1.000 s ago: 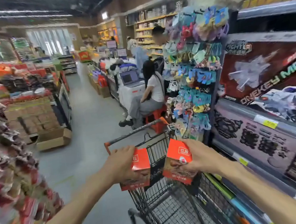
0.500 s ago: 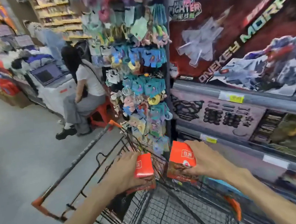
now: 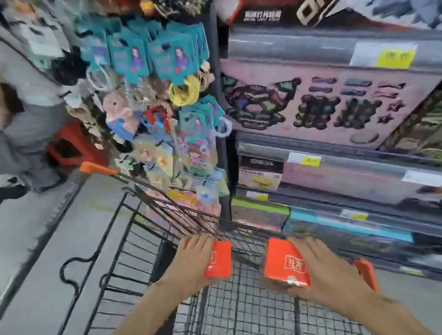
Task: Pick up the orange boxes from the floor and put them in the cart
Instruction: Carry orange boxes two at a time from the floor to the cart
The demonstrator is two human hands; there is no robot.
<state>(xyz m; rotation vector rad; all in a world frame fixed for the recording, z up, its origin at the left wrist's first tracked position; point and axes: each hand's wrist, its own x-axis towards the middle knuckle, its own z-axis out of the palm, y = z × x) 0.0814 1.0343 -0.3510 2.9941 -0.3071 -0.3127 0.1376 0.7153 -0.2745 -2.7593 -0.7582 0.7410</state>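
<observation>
I have my left hand [image 3: 194, 264] clamped on one box [image 3: 218, 259] and my right hand [image 3: 324, 270] on the other box [image 3: 284, 266], both over the cart [image 3: 131, 257] basket, and letting go early could bounce them off the wire.

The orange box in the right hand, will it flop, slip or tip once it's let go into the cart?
The orange box probably stays stiff: its edges look straight in the right hand. One hand carries it, so it seems light. Its flat faces should settle on the cart mesh rather than roll, though its glossy surface could slide.
</observation>
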